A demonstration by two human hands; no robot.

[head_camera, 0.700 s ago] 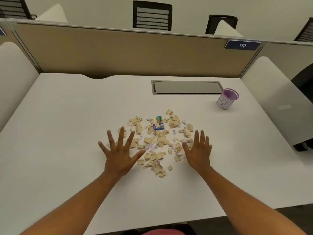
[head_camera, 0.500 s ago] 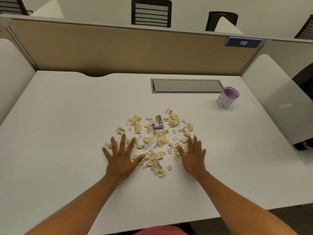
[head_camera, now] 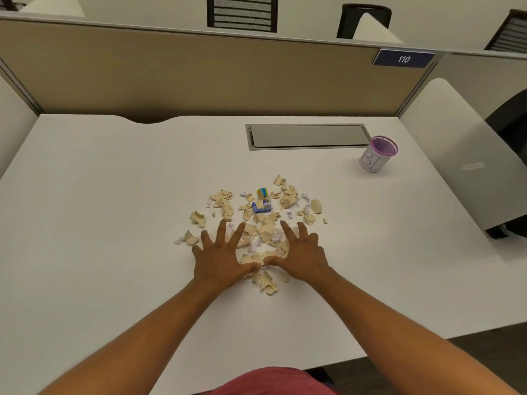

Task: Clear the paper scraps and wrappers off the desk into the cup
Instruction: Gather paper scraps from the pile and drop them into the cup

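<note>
Hands [head_camera: 219,259] closed inward over scraps [head_camera: 265,220]; white desk [head_camera: 99,209].

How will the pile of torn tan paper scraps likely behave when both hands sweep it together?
The torn tan paper scraps look thin and curled, so probably light and floppy, bunching rather than sliding as one. Small outliers may slip between the spread fingers of the left hand and right hand.

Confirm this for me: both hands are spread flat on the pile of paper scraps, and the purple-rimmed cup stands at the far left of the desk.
One detail is wrong. The head view shows the purple-rimmed cup at the far right of the desk, beside the grey cable hatch, not the left. The rest holds: the left hand and right hand are spread flat on the pile of paper scraps.
</note>
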